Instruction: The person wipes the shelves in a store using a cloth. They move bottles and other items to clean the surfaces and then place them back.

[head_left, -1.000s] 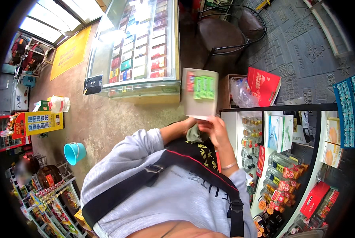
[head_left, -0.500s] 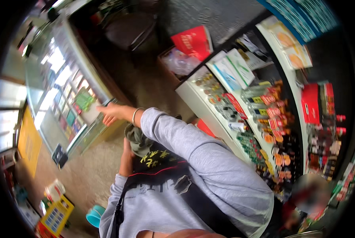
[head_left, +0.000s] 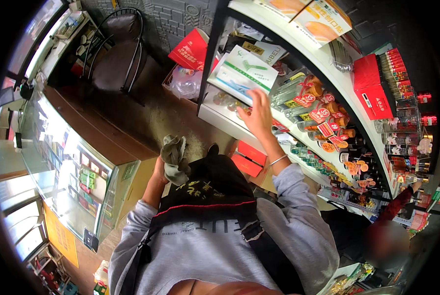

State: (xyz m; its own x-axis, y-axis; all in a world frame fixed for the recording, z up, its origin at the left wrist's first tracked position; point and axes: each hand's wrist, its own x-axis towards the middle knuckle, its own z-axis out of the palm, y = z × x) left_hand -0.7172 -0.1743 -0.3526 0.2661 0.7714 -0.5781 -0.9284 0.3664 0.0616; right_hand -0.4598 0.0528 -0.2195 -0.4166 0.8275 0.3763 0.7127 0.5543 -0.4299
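Observation:
A crumpled grey-green cloth is bunched in my left hand, which is closed round it in front of my black apron. My right hand reaches toward the shelf with its fingers apart and nothing held in them. Its fingertips overlap the lower edge of a white box with green and blue print; whether they touch it I cannot tell. Just right of that hand lie clear bottles with orange caps and red round tags. A silver bangle circles my right wrist.
A glass display counter runs along the left, with a dark chair beyond it. Red boxes stand on the floor below the shelf. At the lower right, a person in a red sleeve reaches toward the bottles.
My right hand has swung from the glass counter on the left over to the shelf on the right. The view has turned rightward. The cloth remains in my left hand.

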